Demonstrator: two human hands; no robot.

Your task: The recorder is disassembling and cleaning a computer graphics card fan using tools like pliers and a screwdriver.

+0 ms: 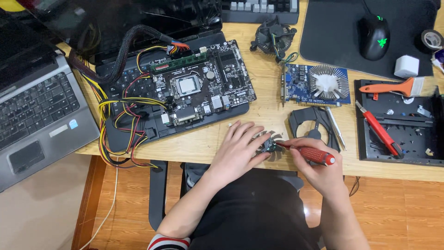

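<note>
A small black cooling fan [268, 144] lies at the near edge of the wooden desk [203, 143], just in front of its empty black fan shroud [311, 121]. The left hand [238, 150] lies palm down over the fan, fingers spread flat and thumb pressed against the hub to steady it. The right hand [323, 169] comes in from the right with wrist bent inward, fingers curled tightly around the red handle of a screwdriver [309, 153] whose tip meets the hub.
</note>
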